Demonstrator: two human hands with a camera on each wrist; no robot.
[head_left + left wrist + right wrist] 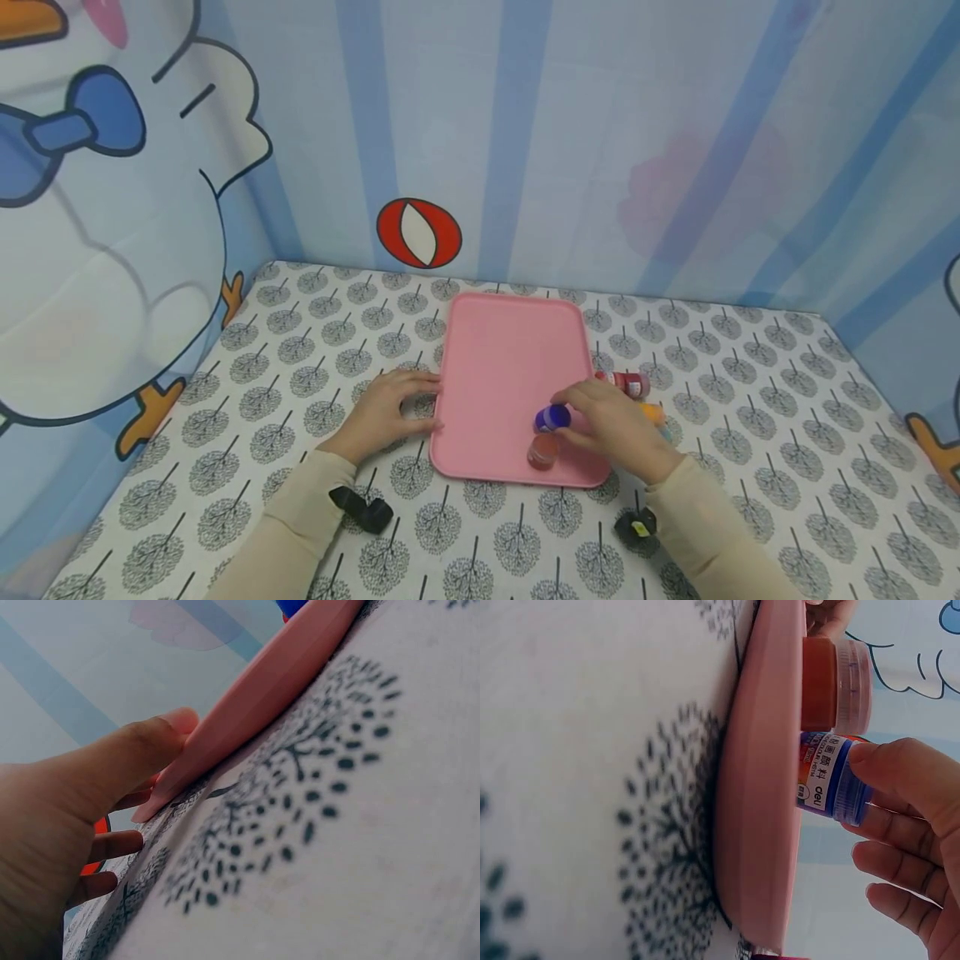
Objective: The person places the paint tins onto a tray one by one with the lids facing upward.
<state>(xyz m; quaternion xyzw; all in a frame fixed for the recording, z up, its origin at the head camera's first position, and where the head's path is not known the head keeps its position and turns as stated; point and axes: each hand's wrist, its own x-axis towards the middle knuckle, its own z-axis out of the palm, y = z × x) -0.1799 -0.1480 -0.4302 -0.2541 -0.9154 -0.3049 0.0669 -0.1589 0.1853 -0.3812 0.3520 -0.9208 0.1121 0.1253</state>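
Note:
A pink tray [510,350] lies on the patterned cloth. On its near right part stands a blue paint jar [551,417], and my right hand [618,425] pinches its lid between thumb and fingers. The right wrist view shows the jar's printed label [821,774] below the lid. Close beside it stands a brownish-red paint jar [820,684] with a clear lid, which no hand touches. My left hand [386,415] is at the tray's left edge, fingers spread loosely, with the thumb [161,735] touching the outer side of the rim.
Just right of the tray, red jars [632,384] lie on their sides, and an orange jar [652,412] is partly hidden behind my right hand. A tree-print cloth [750,467] covers the table. Behind it hangs a blue striped curtain [585,150].

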